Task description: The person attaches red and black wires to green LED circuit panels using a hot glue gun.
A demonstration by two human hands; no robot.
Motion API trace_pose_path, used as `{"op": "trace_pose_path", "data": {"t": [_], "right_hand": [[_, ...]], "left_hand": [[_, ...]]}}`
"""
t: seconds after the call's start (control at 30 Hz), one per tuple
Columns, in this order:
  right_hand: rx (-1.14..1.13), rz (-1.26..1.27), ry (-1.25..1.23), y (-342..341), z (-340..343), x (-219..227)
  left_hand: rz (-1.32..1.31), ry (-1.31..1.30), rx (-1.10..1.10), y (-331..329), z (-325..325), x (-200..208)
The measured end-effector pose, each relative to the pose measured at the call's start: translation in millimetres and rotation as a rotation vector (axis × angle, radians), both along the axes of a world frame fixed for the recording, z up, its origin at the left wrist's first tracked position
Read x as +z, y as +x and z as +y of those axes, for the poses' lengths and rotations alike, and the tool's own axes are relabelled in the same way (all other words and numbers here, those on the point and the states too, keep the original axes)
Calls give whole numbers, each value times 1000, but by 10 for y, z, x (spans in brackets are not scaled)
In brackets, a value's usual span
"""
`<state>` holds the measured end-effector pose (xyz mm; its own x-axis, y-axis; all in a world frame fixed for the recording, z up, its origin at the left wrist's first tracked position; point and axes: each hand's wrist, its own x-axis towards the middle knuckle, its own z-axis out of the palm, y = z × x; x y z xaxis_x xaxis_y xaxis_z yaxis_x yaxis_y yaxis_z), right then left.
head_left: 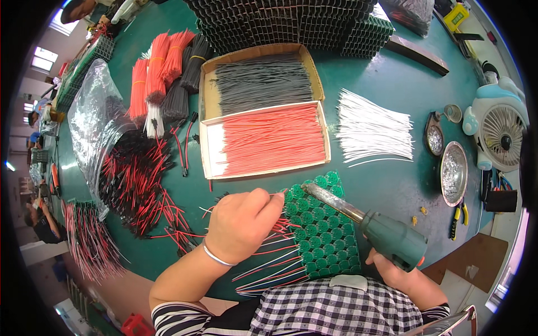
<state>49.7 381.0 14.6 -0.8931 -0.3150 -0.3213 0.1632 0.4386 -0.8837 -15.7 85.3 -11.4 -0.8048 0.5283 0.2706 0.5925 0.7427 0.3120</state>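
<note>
My left hand, a bracelet at its wrist, is closed in a pinch at the upper left edge of a green circuit board panel with rows of round boards. A bit of red wire shows at its fingertips. My right hand grips a soldering gun with a dark green body. Its metal tip points left and lies over the panel's upper rows, close to my left fingertips. Red and white wires stick out leftward from the panel's left edge, partly under my left hand.
Beyond the panel are boxes of red wires and grey wires. White wires lie to the right, near a metal dish, pliers and a fan. Connector leads are heaped at left.
</note>
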Motion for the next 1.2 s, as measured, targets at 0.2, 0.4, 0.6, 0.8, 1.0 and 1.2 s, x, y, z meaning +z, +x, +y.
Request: {"op": "trace_pose_path", "data": {"t": [0.2,0.4,0.6,0.8,1.0,1.2], "right_hand": [[-30,-14,-21,2,-13,-5],[31,92,-4,-9,-9,-2],[4,46,-100,2,-68,-53],[29,-9,-90,-46,-100,-47],[14,20,-56,-4,-100,-96],[118,120,-80,47,34,-109]], "left_hand": [[-10,-17,-7,25,28,-4],[-31,-4,-21,39,19,0],[-39,-9,-20,39,18,-9],[-43,-11,-20,46,13,8],[-38,-14,-24,46,19,10],[-38,-22,-26,46,14,10]]}}
